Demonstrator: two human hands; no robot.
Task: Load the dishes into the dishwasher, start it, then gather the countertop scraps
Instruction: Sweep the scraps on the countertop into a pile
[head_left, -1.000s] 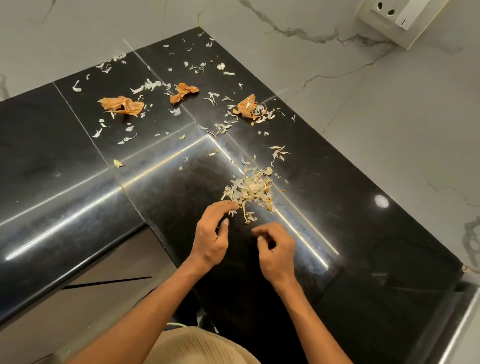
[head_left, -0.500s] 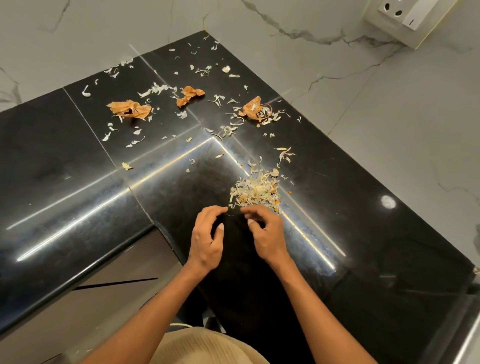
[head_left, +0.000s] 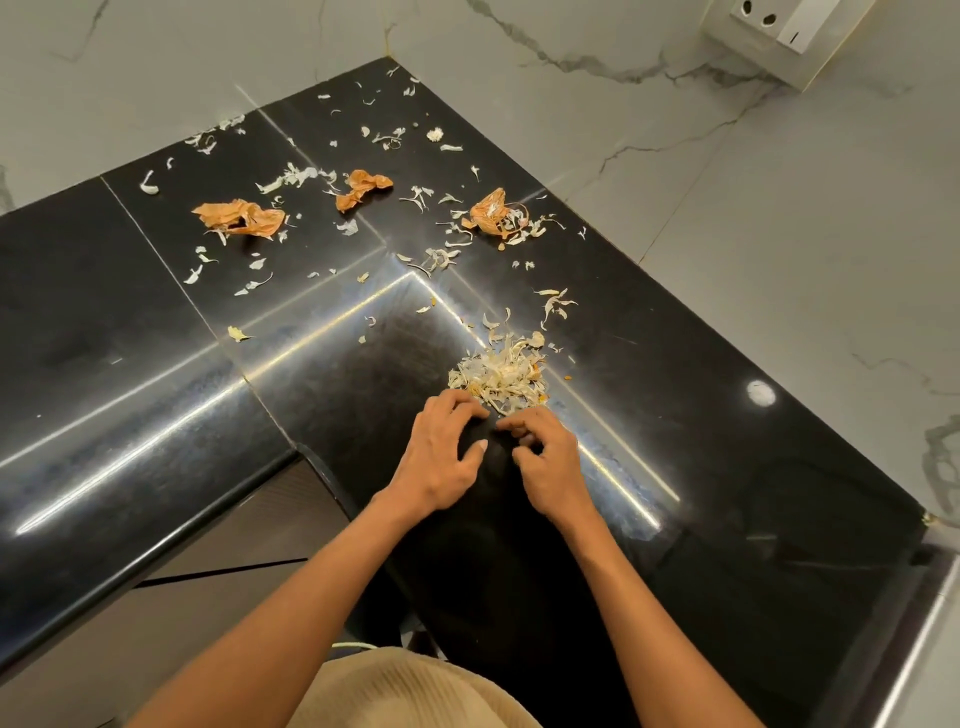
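Both hands at near edge of pale shredded peel pile (head_left: 498, 378) on glossy black stone counter (head_left: 130, 364). Left hand (head_left: 441, 457) fingers curled loosely, empty. Right hand (head_left: 545, 462) fingers curled; whether holding scraps, can't tell.

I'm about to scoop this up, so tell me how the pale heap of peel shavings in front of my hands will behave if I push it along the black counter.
The heap of shavings looks thin, dry and loose, so it would probably slide easily on the glossy countertop. It would likely spread and shed strays, like those already scattered. Probably very light and floppy.
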